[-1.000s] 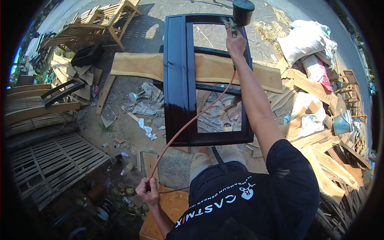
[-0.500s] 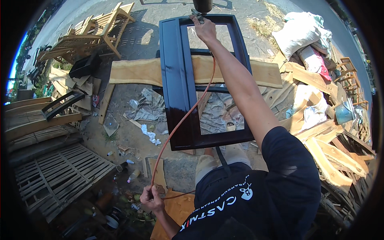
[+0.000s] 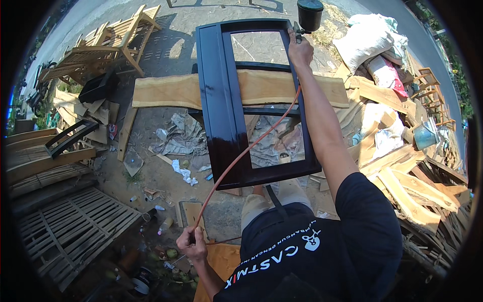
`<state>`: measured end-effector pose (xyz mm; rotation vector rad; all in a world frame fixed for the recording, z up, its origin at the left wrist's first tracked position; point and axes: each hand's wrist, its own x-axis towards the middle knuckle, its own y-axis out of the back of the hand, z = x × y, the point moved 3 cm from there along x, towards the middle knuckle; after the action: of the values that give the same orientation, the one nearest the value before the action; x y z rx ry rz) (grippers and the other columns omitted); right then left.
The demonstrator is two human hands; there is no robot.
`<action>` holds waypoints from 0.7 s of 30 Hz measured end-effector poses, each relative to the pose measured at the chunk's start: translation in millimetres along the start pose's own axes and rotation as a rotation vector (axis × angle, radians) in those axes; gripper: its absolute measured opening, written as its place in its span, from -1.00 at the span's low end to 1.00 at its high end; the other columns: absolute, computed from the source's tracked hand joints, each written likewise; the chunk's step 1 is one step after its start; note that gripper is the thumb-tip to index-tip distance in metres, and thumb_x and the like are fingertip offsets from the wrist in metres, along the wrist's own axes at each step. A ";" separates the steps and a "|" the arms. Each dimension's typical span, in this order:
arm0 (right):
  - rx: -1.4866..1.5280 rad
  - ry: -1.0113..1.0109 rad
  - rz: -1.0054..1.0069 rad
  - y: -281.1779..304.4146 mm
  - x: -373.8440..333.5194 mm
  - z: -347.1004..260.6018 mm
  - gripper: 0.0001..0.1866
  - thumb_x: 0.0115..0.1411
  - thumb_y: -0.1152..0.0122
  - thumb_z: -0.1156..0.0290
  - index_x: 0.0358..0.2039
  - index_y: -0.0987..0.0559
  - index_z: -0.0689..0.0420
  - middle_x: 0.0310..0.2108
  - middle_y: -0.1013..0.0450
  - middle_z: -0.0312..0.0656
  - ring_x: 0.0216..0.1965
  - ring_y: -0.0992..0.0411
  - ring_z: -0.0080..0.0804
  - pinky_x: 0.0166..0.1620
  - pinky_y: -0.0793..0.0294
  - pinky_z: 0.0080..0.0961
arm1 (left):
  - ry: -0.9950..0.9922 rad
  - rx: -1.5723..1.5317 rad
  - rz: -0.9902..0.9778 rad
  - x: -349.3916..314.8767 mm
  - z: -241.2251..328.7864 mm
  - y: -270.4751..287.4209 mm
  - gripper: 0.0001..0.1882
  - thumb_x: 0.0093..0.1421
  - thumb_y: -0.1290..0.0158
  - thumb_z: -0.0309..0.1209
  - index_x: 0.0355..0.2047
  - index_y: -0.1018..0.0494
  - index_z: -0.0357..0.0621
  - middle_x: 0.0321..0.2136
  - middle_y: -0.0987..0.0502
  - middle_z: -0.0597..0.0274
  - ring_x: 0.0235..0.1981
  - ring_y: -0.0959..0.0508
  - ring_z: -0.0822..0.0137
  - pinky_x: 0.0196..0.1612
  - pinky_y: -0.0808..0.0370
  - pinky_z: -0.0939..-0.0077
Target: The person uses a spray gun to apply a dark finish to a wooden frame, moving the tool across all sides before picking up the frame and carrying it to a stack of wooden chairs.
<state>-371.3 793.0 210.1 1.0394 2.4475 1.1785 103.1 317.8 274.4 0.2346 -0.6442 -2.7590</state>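
My right hand (image 3: 301, 52) is closed round a spray gun (image 3: 298, 32) with a black cup (image 3: 310, 15) on top, at the far right corner of a dark glossy wooden frame (image 3: 217, 108). The frame has a solid panel on its left and an opening on its right. It lies across a long pale plank (image 3: 166, 90). An orange-brown hose (image 3: 236, 160) hangs from beneath my right forearm and crosses over the frame. Low on the left, my left hand (image 3: 192, 242) grips that hose, its fingers wrapped round it. The gun's nozzle is too small to make out.
Unpainted wooden chairs (image 3: 108, 43) stand at the far left. Slatted panels (image 3: 75, 221) lie nearer on that side. White sacks (image 3: 370, 43), loose boards (image 3: 412, 196) and a blue bucket (image 3: 427, 135) crowd the right. Crumpled sheeting (image 3: 183, 141) covers ground beside the frame.
My right hand has moved right with the spray gun, from the frame's far edge to its far right corner. The hose has swung right with it. My left hand keeps its hold.
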 end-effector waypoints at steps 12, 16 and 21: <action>0.188 0.123 -0.062 -51.9 -48.7 13.5 -0.29 0.27 -0.09 -0.36 -0.25 -0.67 0.15 -0.38 -0.62 0.12 -0.20 -0.60 0.21 -0.10 -0.53 0.01 | -0.027 0.017 0.055 5.9 -2.4 18.7 -0.81 0.29 -0.13 -0.47 -0.45 -0.50 -0.31 -0.61 -0.37 0.46 -0.58 -0.29 0.64 -0.51 -0.15 0.64; 0.243 0.188 -0.199 -71.0 -61.1 -6.5 -0.27 0.27 -0.10 -0.36 -0.28 -0.67 0.20 -0.38 -0.61 0.17 -0.23 -0.58 0.25 -0.12 -0.50 0.03 | -0.035 -0.004 0.112 4.8 -6.0 19.9 -0.78 0.28 -0.15 -0.46 -0.49 -0.47 -0.31 -0.65 -0.34 0.47 -0.63 -0.25 0.66 -0.57 -0.09 0.63; 0.304 0.202 -0.264 -79.1 -67.2 -15.6 -0.29 0.26 -0.14 -0.32 -0.28 -0.68 0.21 -0.36 -0.60 0.21 -0.18 -0.56 0.28 -0.10 -0.49 0.06 | -0.021 -0.043 0.140 7.2 -3.9 19.4 -0.78 0.28 -0.15 -0.46 -0.50 -0.47 -0.29 -0.65 -0.33 0.51 -0.63 -0.23 0.68 -0.57 -0.07 0.64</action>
<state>-369.9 704.0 154.3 0.6603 2.8800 0.8839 102.1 297.4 279.1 0.1450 -0.5824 -2.6407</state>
